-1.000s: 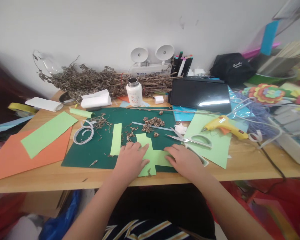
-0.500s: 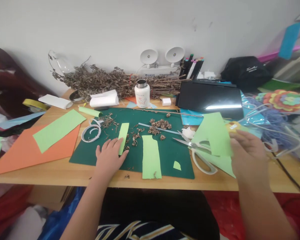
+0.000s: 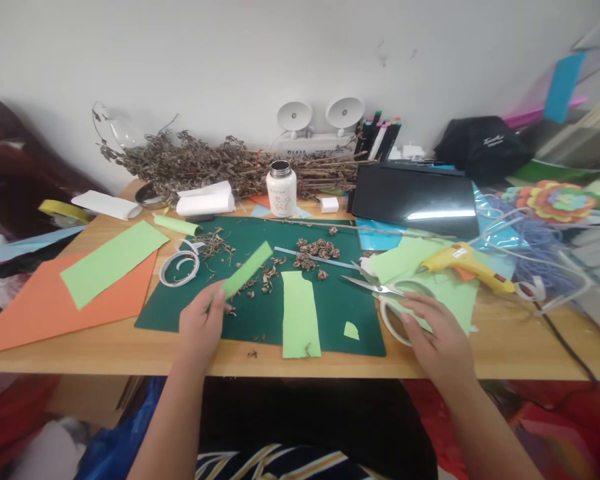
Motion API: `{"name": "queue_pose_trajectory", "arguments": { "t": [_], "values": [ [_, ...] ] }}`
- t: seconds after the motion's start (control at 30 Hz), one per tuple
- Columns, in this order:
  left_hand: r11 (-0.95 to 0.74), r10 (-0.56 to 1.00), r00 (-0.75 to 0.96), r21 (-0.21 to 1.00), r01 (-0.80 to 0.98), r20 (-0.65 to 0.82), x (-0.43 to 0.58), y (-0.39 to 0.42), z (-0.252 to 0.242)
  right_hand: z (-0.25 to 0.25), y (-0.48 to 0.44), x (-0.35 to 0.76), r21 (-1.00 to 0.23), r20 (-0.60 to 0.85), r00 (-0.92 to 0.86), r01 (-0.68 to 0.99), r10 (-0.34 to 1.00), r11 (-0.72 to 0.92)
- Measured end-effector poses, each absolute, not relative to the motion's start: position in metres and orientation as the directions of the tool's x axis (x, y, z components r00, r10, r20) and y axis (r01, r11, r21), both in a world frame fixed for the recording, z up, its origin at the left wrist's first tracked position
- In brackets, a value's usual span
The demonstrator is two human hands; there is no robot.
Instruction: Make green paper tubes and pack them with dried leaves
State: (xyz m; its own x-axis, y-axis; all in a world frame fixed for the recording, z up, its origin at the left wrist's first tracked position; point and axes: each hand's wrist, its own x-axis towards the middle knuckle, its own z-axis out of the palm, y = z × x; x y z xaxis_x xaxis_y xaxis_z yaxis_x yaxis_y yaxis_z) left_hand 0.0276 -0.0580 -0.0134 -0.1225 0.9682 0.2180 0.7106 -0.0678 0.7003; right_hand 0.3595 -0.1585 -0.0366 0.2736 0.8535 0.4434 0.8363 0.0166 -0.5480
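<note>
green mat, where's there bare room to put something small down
The green mat has a bare patch between the flat green strip and the scissors, above the green scrap, and another in its lower left corner, below the white coil and beside the left hand. It's crowded around the dried brown clusters and behind the mat, by the white bottle.

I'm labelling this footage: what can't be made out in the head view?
Head view:
Near end of the narrow light-green paper strip: hidden by the left hand.
Part of the white-handled metal scissors: hidden by the right hand.
Lettering on the white twin-lamp unit: too small, blurred.
</note>
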Motion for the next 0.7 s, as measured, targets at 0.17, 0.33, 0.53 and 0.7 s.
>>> {"name": "queue_pose_trajectory", "arguments": {
  "t": [0.17,0.33,0.53,0.7],
  "values": [
    [-0.324,0.946,0.238,0.679,0.659,0.22,0.059,-0.078,-0.019,-0.039,-0.158,0.348,-0.369,0.456,0.056,0.92,0.888,0.131],
    [-0.484,0.855,0.498,0.568,0.666,0.144,0.092,-0.105,-0.021,-0.047,-0.155,0.348,-0.188,0.421,-0.04,0.974,0.906,0.13],
    [-0.645,0.753,0.658,0.187,0.741,-0.007,0.103,-0.115,-0.024,-0.038,-0.137,0.374,-0.135,0.416,0.107,0.989,0.903,-0.055],
    [-0.672,0.734,0.673,0.043,0.739,-0.094,0.103,-0.096,-0.015,-0.027,-0.105,0.375,-0.05,0.154,0.214,0.977,0.965,-0.209]
  ]
}}
